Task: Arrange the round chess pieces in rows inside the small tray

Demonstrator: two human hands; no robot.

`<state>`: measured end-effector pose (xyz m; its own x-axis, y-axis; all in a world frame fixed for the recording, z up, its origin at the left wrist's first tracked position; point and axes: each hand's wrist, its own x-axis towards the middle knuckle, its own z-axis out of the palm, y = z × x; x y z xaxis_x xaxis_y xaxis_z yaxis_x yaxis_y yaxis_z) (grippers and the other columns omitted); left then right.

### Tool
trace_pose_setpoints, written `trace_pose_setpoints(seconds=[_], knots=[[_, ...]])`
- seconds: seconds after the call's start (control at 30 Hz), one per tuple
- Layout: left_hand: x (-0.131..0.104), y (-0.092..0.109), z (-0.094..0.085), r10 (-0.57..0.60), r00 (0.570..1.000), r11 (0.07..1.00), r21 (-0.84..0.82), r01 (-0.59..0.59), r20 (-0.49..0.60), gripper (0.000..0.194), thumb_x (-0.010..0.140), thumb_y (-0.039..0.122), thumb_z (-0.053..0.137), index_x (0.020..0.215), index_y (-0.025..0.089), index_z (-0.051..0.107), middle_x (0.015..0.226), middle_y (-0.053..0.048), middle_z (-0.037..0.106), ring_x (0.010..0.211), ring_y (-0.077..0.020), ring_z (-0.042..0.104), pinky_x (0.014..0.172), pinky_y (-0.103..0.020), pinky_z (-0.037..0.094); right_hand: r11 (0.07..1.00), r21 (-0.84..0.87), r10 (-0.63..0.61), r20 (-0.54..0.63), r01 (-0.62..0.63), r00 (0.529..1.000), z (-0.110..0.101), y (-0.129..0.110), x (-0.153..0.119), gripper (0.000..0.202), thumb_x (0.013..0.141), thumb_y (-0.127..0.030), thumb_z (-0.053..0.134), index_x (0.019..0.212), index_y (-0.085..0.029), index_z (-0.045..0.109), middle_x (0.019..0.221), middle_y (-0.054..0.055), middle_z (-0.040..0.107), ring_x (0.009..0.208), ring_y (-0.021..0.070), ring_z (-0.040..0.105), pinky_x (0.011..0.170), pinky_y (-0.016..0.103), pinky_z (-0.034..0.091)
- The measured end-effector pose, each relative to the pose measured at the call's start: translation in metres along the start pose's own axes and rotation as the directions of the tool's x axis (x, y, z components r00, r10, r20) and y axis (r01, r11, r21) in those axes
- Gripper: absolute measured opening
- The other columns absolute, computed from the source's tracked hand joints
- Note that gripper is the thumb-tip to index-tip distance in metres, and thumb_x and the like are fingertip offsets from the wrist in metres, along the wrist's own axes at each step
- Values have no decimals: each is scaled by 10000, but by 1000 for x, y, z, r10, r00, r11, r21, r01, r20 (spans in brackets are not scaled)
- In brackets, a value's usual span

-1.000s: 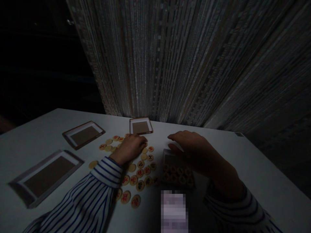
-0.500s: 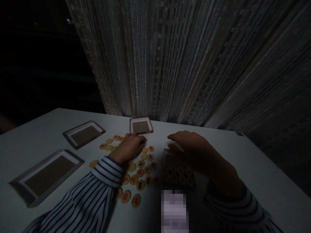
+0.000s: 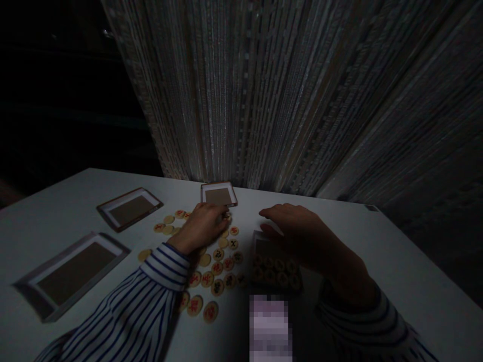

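My left hand (image 3: 199, 229) is over the spread of round wooden pieces, its fingers closed on a piece (image 3: 227, 216) that shows at the fingertips. Red and black characters mark many pieces, such as the red one (image 3: 210, 311) nearest me; others show plain faces. My right hand (image 3: 302, 234) hovers palm down with fingers apart and nothing seen in it. Under it, partly covered, lies a box (image 3: 253, 246) with two rows of dark-marked pieces (image 3: 282, 277) in its near part.
On the white table (image 3: 124, 311), a large open box (image 3: 77, 271) lies at left, a second one (image 3: 132, 208) behind it, and a small one (image 3: 218, 195) at the back. A string curtain (image 3: 241, 100) hangs behind. A blurred block (image 3: 269, 327) covers the near middle.
My left hand has moved slightly forward and right, and a piece now shows at its fingertips. My right hand has hardly moved.
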<state>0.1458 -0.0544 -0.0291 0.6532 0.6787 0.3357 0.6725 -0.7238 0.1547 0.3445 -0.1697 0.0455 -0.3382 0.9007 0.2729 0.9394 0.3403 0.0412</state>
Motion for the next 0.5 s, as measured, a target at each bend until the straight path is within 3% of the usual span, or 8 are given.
trace_pose_setpoints(seconds=[0.17,0.5], knots=[[0,7,-7,49,983,996,-61,-61,-177,318,835,345,533,1092,181,624,987,-71,691,955,-241,604,900,-388,420,1000,-3,-6,-22,6,1000,1,0,-1,221,856,-214,516,1027,-130,627,967,114,676,938,238,610,794,390,473],[-2,24,-25,183,924,971,-87,-224,-335,287,839,327,553,1056,146,599,966,-80,676,956,-218,581,907,-392,413,1000,-13,23,32,-23,999,-1,0,1,224,861,-220,510,1030,-138,631,947,110,679,932,244,614,787,395,466]])
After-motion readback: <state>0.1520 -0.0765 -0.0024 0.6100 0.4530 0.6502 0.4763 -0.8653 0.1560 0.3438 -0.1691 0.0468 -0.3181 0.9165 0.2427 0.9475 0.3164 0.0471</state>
